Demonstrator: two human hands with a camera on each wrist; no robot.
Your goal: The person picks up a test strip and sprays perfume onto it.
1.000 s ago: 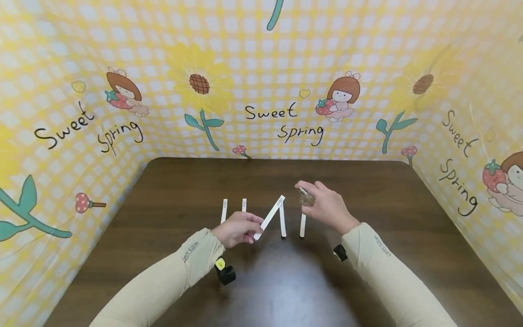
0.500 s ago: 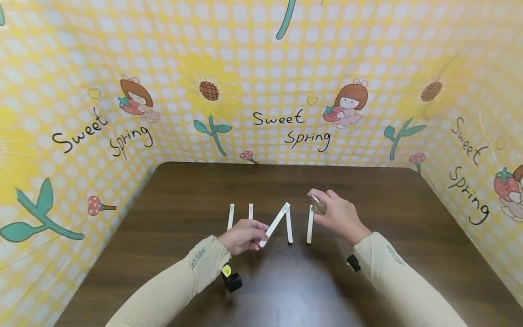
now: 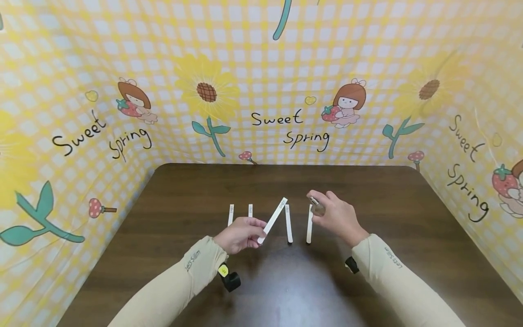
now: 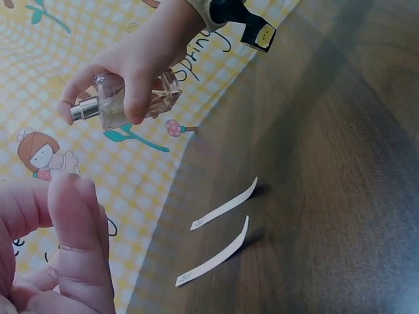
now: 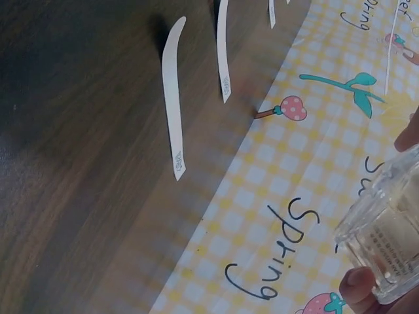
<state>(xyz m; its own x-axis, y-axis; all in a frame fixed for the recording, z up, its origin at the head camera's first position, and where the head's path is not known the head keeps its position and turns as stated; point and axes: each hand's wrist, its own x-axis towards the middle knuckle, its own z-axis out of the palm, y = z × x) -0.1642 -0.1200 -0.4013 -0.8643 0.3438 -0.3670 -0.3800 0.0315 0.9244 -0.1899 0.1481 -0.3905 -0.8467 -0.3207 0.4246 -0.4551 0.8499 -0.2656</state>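
Between thumb and fingers, my left hand pinches a white paper test strip by its near, rounded end, tilted up to the right. The left wrist view has this hand's thumb in front, hiding the strip. My right hand grips a clear glass perfume bottle, with the index finger on its silver spray top. The nozzle side faces the held strip, a short gap apart. Below the hands, a strip and another strip lie on the table.
Left of these, two more strips, one strip and another strip, lie partly behind my left hand. The brown wooden table ends at a yellow checked cloth backdrop at the back and sides.
The held strip's far end has risen slightly, away from the strip lying behind it. My right hand keeps its grip on the perfume bottle. The head view has shifted a little.
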